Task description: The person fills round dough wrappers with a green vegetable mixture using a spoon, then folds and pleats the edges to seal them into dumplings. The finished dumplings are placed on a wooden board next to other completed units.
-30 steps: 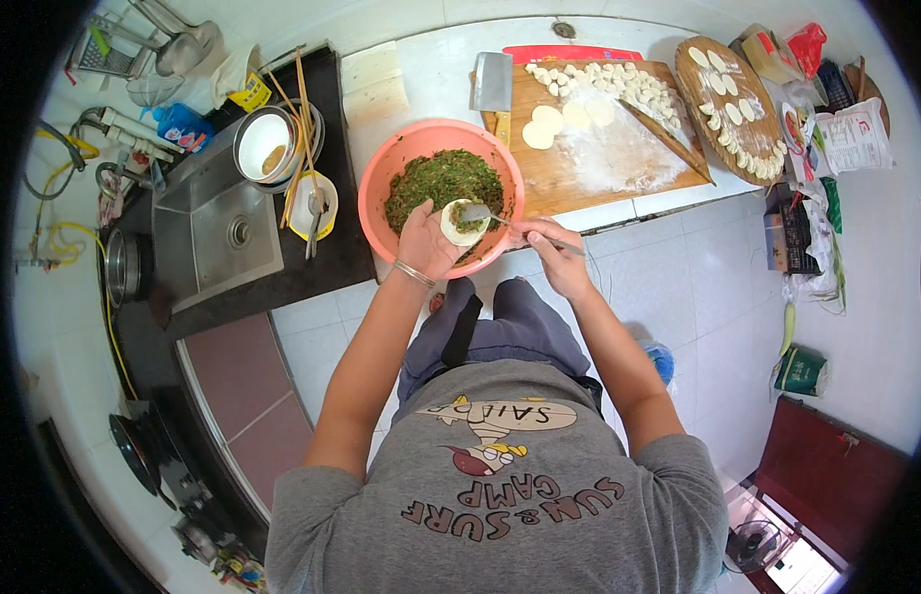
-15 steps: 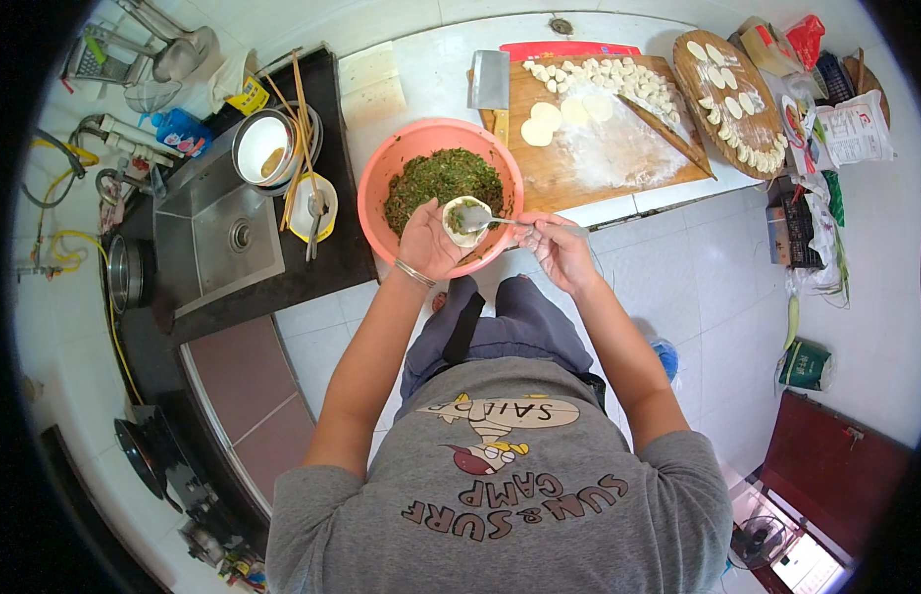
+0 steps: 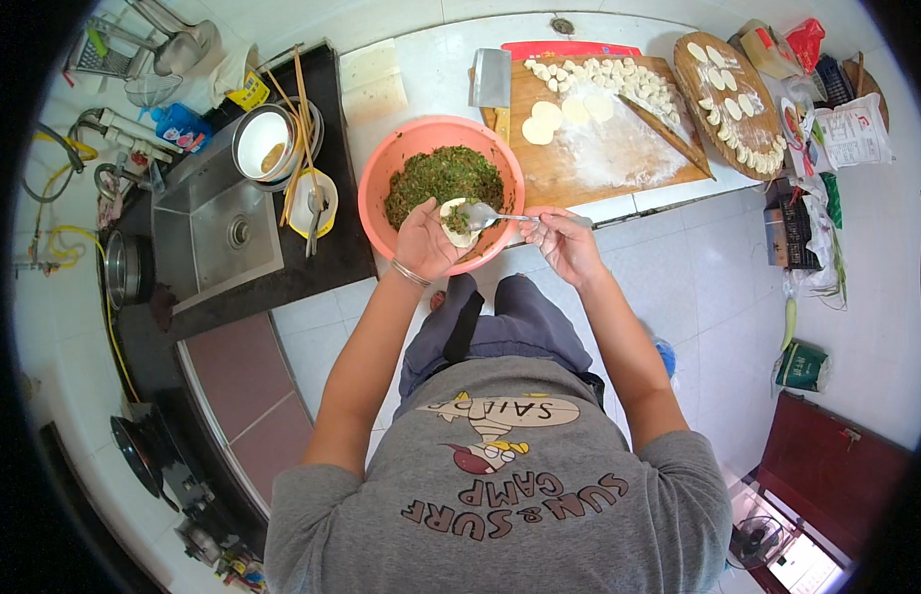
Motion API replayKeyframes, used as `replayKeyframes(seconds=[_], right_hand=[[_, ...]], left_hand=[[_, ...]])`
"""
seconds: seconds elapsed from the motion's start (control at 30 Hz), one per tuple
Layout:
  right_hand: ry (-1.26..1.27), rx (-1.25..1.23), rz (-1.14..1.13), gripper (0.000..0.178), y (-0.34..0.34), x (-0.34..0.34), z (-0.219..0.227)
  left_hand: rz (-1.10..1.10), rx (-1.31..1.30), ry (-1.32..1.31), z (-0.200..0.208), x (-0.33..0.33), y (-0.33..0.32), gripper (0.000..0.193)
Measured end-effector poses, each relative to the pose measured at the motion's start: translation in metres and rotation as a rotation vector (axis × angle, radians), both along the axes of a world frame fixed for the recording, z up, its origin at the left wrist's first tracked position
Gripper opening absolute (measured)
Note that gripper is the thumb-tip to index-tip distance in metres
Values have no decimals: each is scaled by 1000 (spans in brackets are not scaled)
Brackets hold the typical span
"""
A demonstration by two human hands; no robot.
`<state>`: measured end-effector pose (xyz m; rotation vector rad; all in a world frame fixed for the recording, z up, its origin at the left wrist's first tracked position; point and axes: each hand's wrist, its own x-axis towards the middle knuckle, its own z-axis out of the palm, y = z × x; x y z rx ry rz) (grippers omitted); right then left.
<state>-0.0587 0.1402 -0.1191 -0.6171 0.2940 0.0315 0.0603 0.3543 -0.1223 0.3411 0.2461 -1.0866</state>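
Observation:
My left hand holds a round dumpling wrapper over the near rim of a pink basin. Some green filling lies on the wrapper. A metal spoon is gripped by its handle in my right hand, its bowl resting at the filling on the wrapper. Chopped green and brown filling fills much of the basin. Right of it, a wooden board bears flour, several flat wrappers, many small dough pieces and a rolling pin.
A cleaver lies between basin and board. At the far right, a round board carries wrappers and finished dumplings. On the left are a steel sink, stacked bowls with chopsticks, and a yellow-white container with a spoon.
The spoon has shifted slightly right and up on the wrapper, and my right hand has moved a little with it. My left hand still holds the wrapper in nearly the same place.

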Motion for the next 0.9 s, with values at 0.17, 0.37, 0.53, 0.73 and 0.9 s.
replayKeyframes(seconds=[0.17,0.37,0.53,0.73,0.9], right_hand=[[41,-43,22,23,-3,2,-6],[73,-117,24,22,-13,2,-19],[105,-348,11,23,-24,6,-15],[250,-450,-2,21,-13,17,-50],[193,-269,-106,22,-13,11,-45]], left_hand=[[-81,-99,13,-26,3,8,40],[-9,91,30,-47,3,16,34],[79,337,-18,-52,8,19,36],[66,345,-32,-51,13,20,41],[52,327,-72,-45,13,24,42]])
